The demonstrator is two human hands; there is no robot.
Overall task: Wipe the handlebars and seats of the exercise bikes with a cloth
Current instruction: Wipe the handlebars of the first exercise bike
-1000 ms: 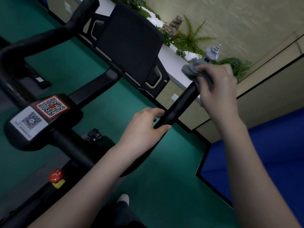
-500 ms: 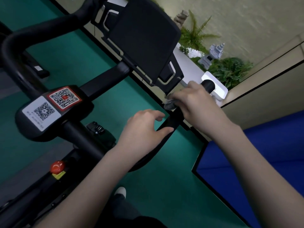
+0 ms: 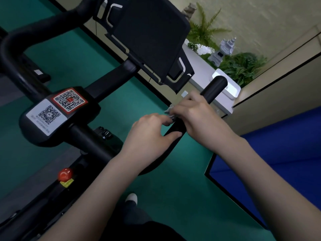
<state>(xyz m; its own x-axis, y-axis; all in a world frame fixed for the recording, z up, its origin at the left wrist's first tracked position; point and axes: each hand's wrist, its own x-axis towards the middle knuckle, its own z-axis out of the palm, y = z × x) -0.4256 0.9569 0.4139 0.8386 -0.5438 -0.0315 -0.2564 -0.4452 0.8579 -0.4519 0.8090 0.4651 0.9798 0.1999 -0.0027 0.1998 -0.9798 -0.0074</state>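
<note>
Under both hands, the black handlebar (image 3: 214, 89) of the exercise bike runs up and away to a rounded end just beyond my right hand (image 3: 196, 117).

(a) Hands. My left hand (image 3: 149, 138) grips the bar, fingers curled over the top and thumb pressed along its near side. My right hand is wrapped round the bar just beyond the left, pressing the grey cloth (image 3: 169, 112) onto it. Only a crumpled edge of the cloth shows, between the two sets of fingers.

(b) Bike. Left of my left hand sits a black stem block (image 3: 31, 129) with a red QR label (image 3: 69, 100) and a white QR label (image 3: 46, 115). Nearer to me than that block is a red knob (image 3: 64, 173). Beyond both hands stands a dark screen panel (image 3: 149, 37).

(c) Surface. Green floor (image 3: 173, 197) lies below both arms, with one white shoe tip (image 3: 131, 198) on it between my forearms. Right of my right arm, a blue mat (image 3: 286, 145) meets the green along a black edge.

(d) Room. Beyond my right hand, a white ledge (image 3: 199, 70) carries a white box (image 3: 231, 89), ferns (image 3: 243, 66) and a small grey stone pagoda (image 3: 221, 51). A textured beige wall (image 3: 260, 20) rises behind them.
</note>
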